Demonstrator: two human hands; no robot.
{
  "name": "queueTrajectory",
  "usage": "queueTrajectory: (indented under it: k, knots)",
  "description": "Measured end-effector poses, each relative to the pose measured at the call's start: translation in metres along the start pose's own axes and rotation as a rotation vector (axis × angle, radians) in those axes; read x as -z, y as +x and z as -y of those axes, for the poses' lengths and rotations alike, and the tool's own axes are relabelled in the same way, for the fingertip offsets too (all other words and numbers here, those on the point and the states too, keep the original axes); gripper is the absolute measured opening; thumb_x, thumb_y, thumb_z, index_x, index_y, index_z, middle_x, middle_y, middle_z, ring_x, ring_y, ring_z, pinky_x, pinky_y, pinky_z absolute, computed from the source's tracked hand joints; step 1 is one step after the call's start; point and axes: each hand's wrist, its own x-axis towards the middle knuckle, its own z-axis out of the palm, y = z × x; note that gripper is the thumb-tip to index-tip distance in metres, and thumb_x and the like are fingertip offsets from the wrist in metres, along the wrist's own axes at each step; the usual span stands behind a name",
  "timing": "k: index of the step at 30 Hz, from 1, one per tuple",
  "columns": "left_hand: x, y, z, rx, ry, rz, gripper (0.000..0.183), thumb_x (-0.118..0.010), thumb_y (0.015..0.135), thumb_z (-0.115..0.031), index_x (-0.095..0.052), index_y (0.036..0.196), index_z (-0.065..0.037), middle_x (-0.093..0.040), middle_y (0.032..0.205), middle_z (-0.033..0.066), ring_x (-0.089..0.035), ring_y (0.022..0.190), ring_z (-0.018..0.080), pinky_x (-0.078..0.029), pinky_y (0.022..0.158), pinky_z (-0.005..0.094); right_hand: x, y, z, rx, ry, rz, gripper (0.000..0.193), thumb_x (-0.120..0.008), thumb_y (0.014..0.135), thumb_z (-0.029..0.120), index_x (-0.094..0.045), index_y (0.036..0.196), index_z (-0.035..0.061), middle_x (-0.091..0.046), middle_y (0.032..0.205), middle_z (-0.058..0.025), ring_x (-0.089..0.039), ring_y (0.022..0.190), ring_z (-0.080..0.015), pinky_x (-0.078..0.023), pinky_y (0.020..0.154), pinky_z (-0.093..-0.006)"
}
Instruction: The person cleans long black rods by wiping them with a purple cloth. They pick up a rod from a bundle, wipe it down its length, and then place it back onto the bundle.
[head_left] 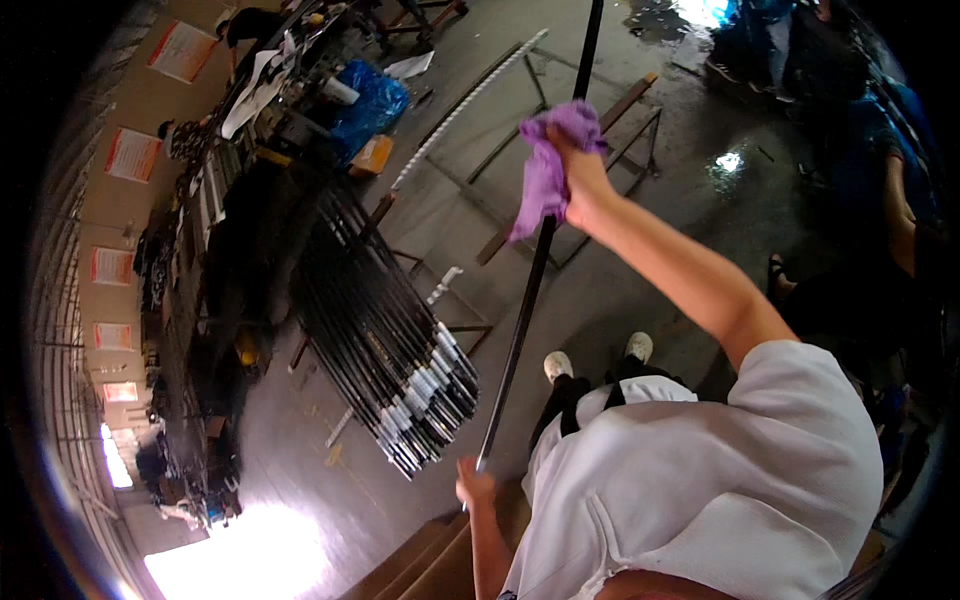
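A long black rod (517, 325) runs aslant from the top edge of the view down to near my body. My left hand (475, 484) is closed around its near, lighter-coloured end. Farther up, my right hand (580, 165) grips a crumpled purple cloth (543, 180) wrapped about the rod, with one corner of the cloth hanging down. The right arm is stretched out. To the left lies a bundle of similar black rods (375, 330), with pale bands near their close ends, apart from the rod I hold.
Metal trestle frames (480, 165) stand beyond the bundle. A blue plastic bag (370, 105) and an orange-yellow box (372, 156) lie by a cluttered bench at left. Another person's arm (897, 200) shows at the right. Brown boards or cardboard (430, 560) lie near my left forearm.
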Motion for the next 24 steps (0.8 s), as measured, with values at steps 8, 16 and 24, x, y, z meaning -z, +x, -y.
queueTrajectory:
  k: [8,16,24]
  knots:
    - [0.000,-0.091,0.119,0.212,-0.098,0.000,0.016,-0.050,0.073,-0.002,-0.046,0.086,-0.010,-0.055,0.071,0.0119,-0.057,0.070,0.0322,-0.043,0.062,0.0420,0.002,0.193,0.111,0.106,-0.179,0.139,0.017,-0.043,0.089,0.017,-0.053,0.093,0.0033,-0.059,0.079,-0.0074,-0.058,0.064,-0.0212,-0.050,0.054,-0.0369]
    - [-0.013,-0.126,0.189,0.714,-0.296,-0.138,0.020,-0.059,0.079,-0.026,-0.048,0.081,-0.008,-0.056,0.066,0.0177,-0.055,0.063,0.0390,-0.040,0.052,0.0453,-0.026,0.157,0.133,0.259,-0.402,0.278,0.026,-0.044,0.089,0.025,-0.052,0.102,0.0049,-0.051,0.089,-0.0078,-0.050,0.081,-0.0205,-0.045,0.083,-0.0453]
    - [-0.040,0.070,0.146,0.623,-0.341,-0.202,0.037,-0.053,0.082,-0.040,-0.047,0.083,-0.003,-0.057,0.078,0.0201,-0.053,0.077,0.0413,-0.040,0.064,0.0483,0.043,-0.019,-0.109,-0.410,-0.403,-0.146,0.027,-0.051,0.086,0.029,-0.048,0.106,0.0115,-0.049,0.090,-0.0038,-0.050,0.083,-0.0231,-0.045,0.076,-0.0648]
